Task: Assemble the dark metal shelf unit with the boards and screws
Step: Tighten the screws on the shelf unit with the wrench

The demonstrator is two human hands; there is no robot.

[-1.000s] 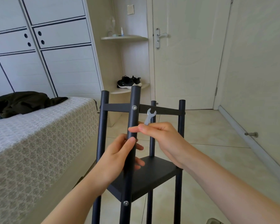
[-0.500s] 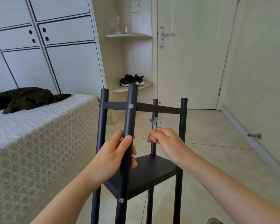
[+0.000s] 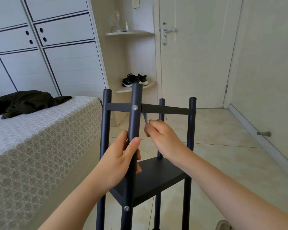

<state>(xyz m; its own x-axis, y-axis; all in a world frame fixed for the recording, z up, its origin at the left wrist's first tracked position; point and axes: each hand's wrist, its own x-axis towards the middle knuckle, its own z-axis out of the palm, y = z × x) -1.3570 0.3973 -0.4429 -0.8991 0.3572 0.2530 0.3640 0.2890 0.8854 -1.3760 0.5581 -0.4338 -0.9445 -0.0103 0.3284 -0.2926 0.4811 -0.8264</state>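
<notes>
1. Head view, down over both forearms: finds the dark shelf unit (image 3: 191, 123) upright on the tiled floor (image 3: 223, 163), just beside the bed (image 3: 40, 138).
2. Grips the near front post (image 3: 136, 97) with the left hand (image 3: 120, 163), fingers curled round it and thumb laid up its face, below the top screw (image 3: 135, 107).
3. Pinches a small silver wrench (image 3: 146, 119) in the right hand (image 3: 165, 140), fingers closed on its handle. Reaches with its upper end to the underside of the top crossbar (image 3: 166, 110), just right of that post, with the head of the tool hidden there.
4. Shows one dark board (image 3: 156, 176) fitted between the four posts, under both hands, and a second screw (image 3: 126, 208) in the front post at the board's level.
5. Takes in, farther off, a dark garment (image 3: 27, 100) lying on the bed, white wardrobe doors (image 3: 65, 63), black shoes (image 3: 135, 79) on a low corner shelf (image 3: 150, 85), and a closed door (image 3: 193, 63).
</notes>
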